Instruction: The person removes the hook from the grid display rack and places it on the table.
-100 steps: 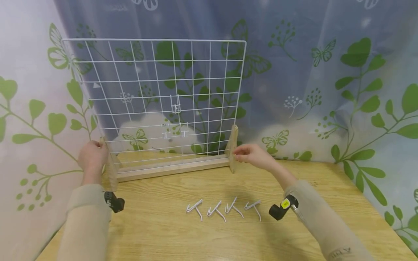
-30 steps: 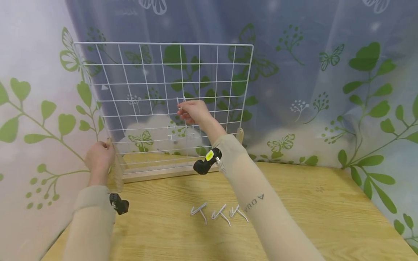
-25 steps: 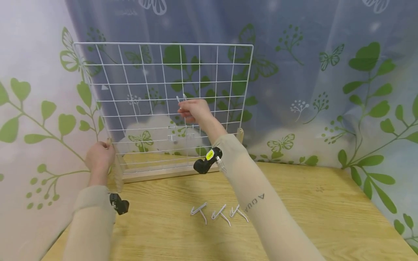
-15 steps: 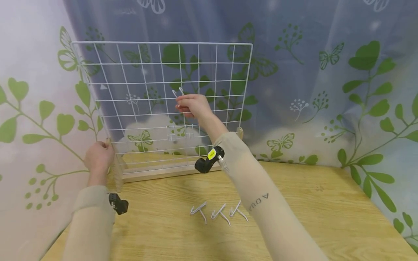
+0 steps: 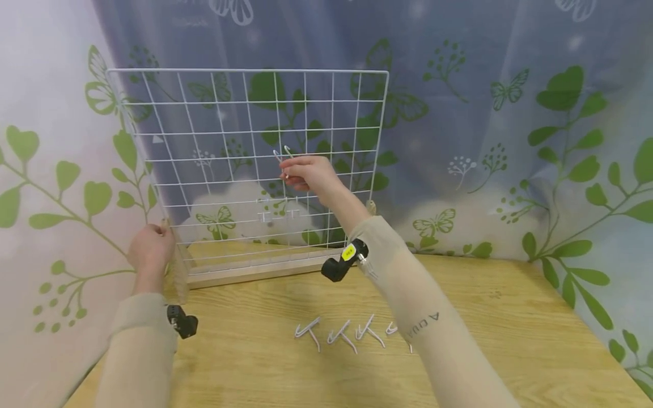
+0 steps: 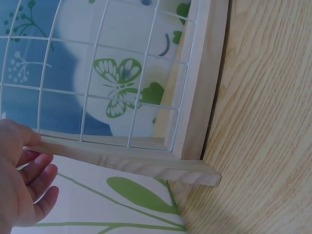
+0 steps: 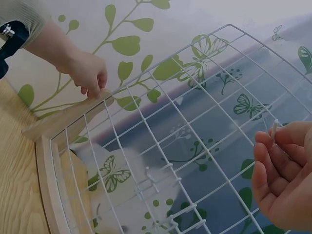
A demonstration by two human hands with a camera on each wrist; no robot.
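Note:
A white wire grid panel (image 5: pixel 253 116) stands upright in a wooden base (image 5: pixel 265 267). My right hand (image 5: pixel 312 175) is in front of its middle, pinching a white wire hook (image 5: pixel 288 152) between thumb and fingers. Two bent tips of this hook stick up above the fingers, tilted; the rest is mostly hidden in the hand. At the left end, my left hand (image 6: pixel 22 170) pinches the top of the wooden side post (image 6: pixel 131 164) between thumb and forefinger, its other fingers loosely curled. Below the right hand, small white hooks (image 7: pixel 151 178) hang on the grid.
Several white hooks (image 5: pixel 342 335) lie in a row on the wooden table (image 5: pixel 245 351), the rightmost partly behind my right sleeve. A leaf-patterned curtain (image 5: pixel 459 141) hangs close behind the grid.
My right hand has come from the right post to the hook on the grid. Over the last second the hook's tips have tilted and shifted off the wire. The left hand stays on its post.

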